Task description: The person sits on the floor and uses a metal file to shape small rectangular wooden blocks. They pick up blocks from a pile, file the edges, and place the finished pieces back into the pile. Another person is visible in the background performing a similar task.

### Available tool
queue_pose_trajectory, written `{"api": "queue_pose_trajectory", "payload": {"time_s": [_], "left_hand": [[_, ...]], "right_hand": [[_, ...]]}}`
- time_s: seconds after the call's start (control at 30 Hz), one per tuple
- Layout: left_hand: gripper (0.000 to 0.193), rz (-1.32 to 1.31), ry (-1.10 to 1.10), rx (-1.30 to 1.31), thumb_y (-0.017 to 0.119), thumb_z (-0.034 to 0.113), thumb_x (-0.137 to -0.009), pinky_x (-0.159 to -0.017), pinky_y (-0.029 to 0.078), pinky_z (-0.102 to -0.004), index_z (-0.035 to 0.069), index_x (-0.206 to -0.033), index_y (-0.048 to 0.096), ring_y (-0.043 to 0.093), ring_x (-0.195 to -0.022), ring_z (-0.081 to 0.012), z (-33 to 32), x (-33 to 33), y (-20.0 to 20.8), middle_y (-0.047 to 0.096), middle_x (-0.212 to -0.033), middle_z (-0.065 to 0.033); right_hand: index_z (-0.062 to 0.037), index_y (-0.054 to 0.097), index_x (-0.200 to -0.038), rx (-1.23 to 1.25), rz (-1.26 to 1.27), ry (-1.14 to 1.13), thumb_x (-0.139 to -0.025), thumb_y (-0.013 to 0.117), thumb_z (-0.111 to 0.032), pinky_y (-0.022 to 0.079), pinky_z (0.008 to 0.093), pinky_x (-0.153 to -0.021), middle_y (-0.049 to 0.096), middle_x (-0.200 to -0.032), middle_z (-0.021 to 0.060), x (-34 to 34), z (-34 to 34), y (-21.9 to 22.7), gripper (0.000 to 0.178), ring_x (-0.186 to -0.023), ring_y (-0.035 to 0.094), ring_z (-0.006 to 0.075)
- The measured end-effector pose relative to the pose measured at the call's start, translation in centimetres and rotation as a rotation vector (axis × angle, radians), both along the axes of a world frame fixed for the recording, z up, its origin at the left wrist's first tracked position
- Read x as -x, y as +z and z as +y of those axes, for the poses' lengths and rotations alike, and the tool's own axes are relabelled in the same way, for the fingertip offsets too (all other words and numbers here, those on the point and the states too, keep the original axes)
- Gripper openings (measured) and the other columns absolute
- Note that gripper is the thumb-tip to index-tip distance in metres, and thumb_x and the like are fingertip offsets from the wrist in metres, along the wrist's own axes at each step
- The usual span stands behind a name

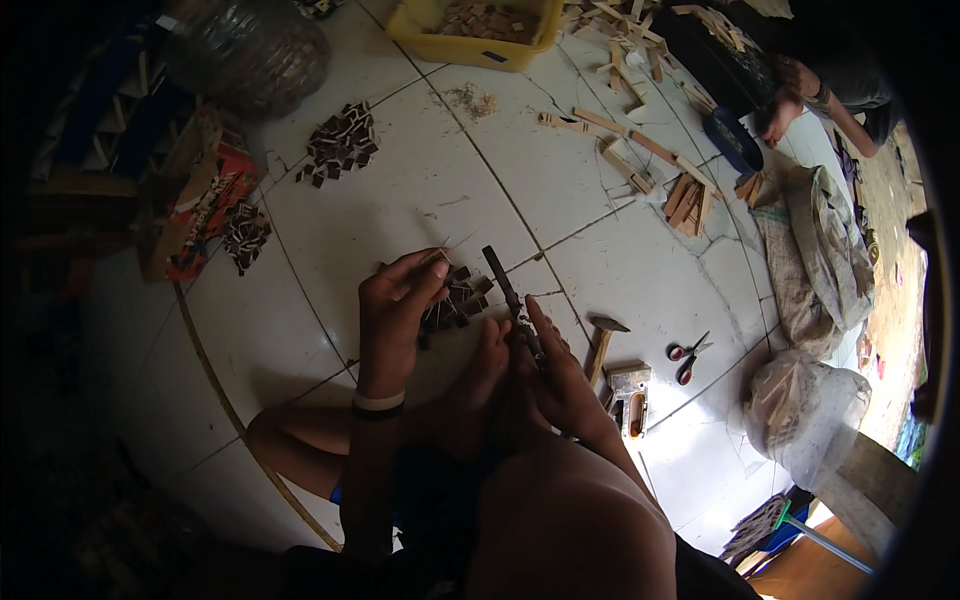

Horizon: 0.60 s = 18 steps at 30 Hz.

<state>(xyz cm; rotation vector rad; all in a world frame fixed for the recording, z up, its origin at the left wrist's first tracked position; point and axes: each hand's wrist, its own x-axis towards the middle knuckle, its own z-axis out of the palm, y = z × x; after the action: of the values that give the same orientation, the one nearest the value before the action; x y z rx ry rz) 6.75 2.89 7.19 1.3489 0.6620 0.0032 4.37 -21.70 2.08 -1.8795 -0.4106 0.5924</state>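
Observation:
My left hand [395,305] is closed in a pinch, raised above the floor, with a thin pale sliver [444,254] at its fingertips. Just beyond and under its fingers lies a pile of small dark brown square pieces [462,298] with pale edges. My right hand [562,385] is closed around the lower end of a slim dark bar-shaped tool [503,280], which points up and away to the left. The tool's lower part is covered by fingers, so its exact kind cannot be made out. My bare foot [485,355] rests between both hands.
A hammer [600,348], a staple gun [629,398] and scissors [688,357] lie right of my right hand. Beyond are more dark pieces [343,143], wood strips [650,150] and a yellow tub [470,50]. Another person's hand [797,78] is at the far right, near a blue container [733,142].

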Motion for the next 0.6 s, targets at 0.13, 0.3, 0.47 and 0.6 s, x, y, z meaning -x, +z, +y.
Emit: {"api": "queue_pose_trajectory", "payload": {"time_s": [0.13,0.3,0.47,0.6], "left_hand": [[0.037,0.031,0.012,0.059,0.074,0.021,-0.102,-0.091,0.062,-0.0313,-0.006,-0.128,0.071,0.069,-0.102,-0.0132,-0.7,-0.1,-0.3,0.073,-0.112,-0.0080],[0.033,-0.057,-0.039,0.131,0.070,0.019,-0.104,-0.100,0.062,-0.0402,-0.009,-0.122,0.068,0.072,-0.112,-0.0237,-1.5,-0.4,0.3,0.072,-0.121,-0.0142],[0.025,-0.078,-0.024,0.230,0.066,0.013,-0.105,-0.105,0.060,-0.0455,-0.010,-0.115,0.065,0.073,-0.116,-0.0313,-1.6,-0.6,0.8,0.071,-0.127,-0.0203],[0.025,-0.056,0.001,0.217,0.068,0.011,-0.103,-0.101,0.063,-0.0426,-0.012,-0.113,0.068,0.076,-0.107,-0.0304,-1.7,-0.8,0.5,0.073,-0.116,-0.0203]], "right_hand": [[-0.0050,0.028,-0.168,-0.007,-0.063,-0.004,-0.104,0.058,-0.004,0.033,0.0493,-0.123,0.054,-0.151,0.0282,-0.1,0.6,-0.1,0.070,-0.146,0.047,0.0458],[-0.0052,0.040,-0.164,0.020,-0.202,-0.036,-0.085,0.066,0.000,0.035,0.0483,-0.114,0.054,-0.145,0.0224,0.3,1.4,-0.6,0.084,-0.134,0.049,0.0395],[-0.0052,0.030,-0.167,0.096,-0.094,0.057,-0.098,0.059,0.001,0.035,0.0420,-0.118,0.049,-0.153,0.0249,-0.1,1.0,-0.2,0.075,-0.146,0.045,0.0400],[-0.0056,0.029,-0.168,0.120,-0.047,0.066,-0.094,0.060,0.005,0.032,0.0420,-0.121,0.046,-0.158,0.0262,0.0,1.1,-0.1,0.081,-0.152,0.040,0.0390]]}}
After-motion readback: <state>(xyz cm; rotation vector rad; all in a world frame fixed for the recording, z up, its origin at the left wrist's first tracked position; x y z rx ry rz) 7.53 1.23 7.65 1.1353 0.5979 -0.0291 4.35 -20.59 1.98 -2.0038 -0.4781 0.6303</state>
